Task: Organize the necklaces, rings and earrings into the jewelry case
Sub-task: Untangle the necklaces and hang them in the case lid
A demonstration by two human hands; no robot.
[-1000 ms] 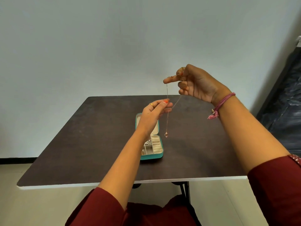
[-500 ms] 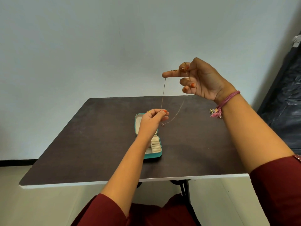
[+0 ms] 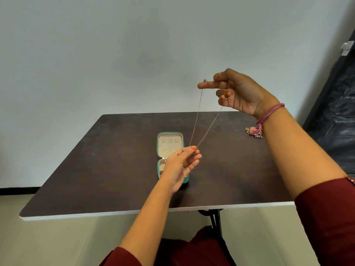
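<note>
A thin gold necklace [image 3: 196,120] is stretched in a narrow V between my two hands, above the table. My right hand [image 3: 233,93] is raised high and pinches the chain's upper ends near the clasp, fingers curled. My left hand [image 3: 182,164] is lower, just above the case, and pinches the bottom of the loop where the pendant sits between thumb and finger. The teal jewelry case [image 3: 170,143] lies open on the dark table [image 3: 96,169], its cream lid showing small tabs. My left hand hides most of its lower tray.
A pink thread bracelet with small charms [image 3: 255,129] hangs from my right wrist. The table's white front edge runs across below my arms. A pale wall stands behind, and a dark cabinet [image 3: 338,104] is at the right.
My left hand slid down the chain to its bottom and now pinches the pendant end, drawing both strands taut. The right hand stays raised. The view tilted slightly.
</note>
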